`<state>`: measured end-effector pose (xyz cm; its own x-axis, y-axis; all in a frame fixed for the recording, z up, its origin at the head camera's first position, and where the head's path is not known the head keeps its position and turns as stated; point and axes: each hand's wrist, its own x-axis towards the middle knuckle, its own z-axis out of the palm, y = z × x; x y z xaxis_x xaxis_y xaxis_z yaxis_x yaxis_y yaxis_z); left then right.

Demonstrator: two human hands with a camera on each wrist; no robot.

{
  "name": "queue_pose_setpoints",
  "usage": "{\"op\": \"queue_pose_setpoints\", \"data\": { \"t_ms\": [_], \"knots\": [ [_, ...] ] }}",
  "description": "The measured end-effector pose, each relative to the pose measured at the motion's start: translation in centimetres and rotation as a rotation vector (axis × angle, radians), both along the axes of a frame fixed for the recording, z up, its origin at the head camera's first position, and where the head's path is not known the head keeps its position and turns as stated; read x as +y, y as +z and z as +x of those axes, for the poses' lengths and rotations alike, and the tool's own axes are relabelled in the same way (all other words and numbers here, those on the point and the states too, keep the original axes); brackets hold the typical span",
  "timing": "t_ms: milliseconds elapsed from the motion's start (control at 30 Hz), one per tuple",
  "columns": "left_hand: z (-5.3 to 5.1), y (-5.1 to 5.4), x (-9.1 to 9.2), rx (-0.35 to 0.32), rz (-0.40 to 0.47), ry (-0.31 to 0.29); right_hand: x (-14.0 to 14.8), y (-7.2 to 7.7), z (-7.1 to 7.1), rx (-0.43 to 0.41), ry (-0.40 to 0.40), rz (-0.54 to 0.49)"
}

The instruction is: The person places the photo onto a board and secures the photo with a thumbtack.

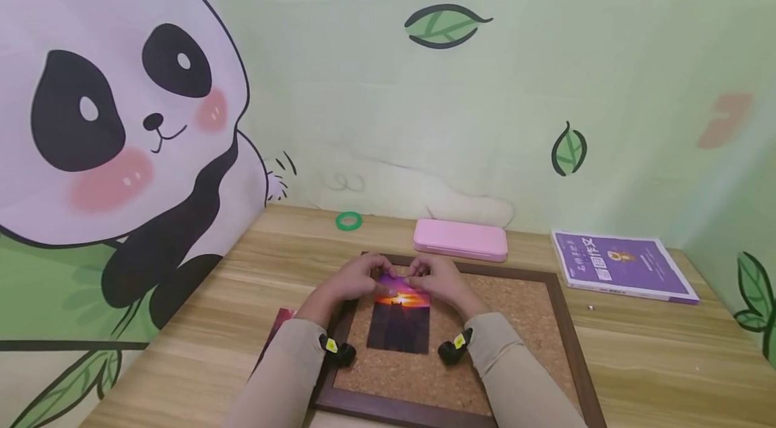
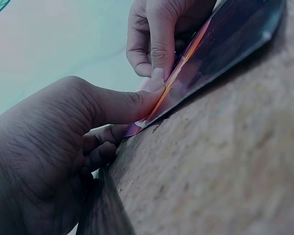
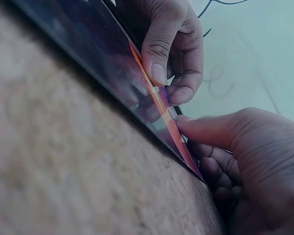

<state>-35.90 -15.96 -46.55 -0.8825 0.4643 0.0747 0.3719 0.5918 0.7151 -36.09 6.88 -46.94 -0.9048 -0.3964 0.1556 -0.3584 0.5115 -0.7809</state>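
Note:
A glossy sunset photo [image 1: 399,320] with a dark lower half lies over the left part of a cork board [image 1: 503,320] framed in dark wood. My left hand [image 1: 354,278] grips the photo near its upper left, thumb on the printed face and fingers curled behind the edge. At the upper right my right hand [image 1: 442,282] pinches the same edge, its thumb close to the left one. Both thumbs show near the orange band in the left wrist view. A small whitish patch shows between them; what it is I cannot tell.
Behind the board lie a pink case [image 1: 461,239] and a green tape roll [image 1: 348,221]. To the right is a purple book [image 1: 624,266], with a tiny shiny object [image 1: 591,307] before it. A reddish item [image 1: 281,319] shows partly beside the left sleeve. Printed walls enclose the table.

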Motion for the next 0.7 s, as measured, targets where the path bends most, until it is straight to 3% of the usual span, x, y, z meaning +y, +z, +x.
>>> {"op": "queue_pose_setpoints", "data": {
  "t_ms": [333, 533, 700],
  "knots": [
    [0.0, -0.1, 0.4, -0.015, 0.010, 0.000, -0.1, 0.1, 0.5, 0.021, -0.055, -0.002],
    [0.1, 0.1, 0.4, 0.012, 0.009, -0.015, -0.3, 0.3, 0.6, 0.039, -0.038, -0.008],
    [0.3, 1.6, -0.8, -0.084, 0.035, -0.044, -0.2, 0.1, 0.5, 0.065, 0.015, 0.015]
  ]
}}
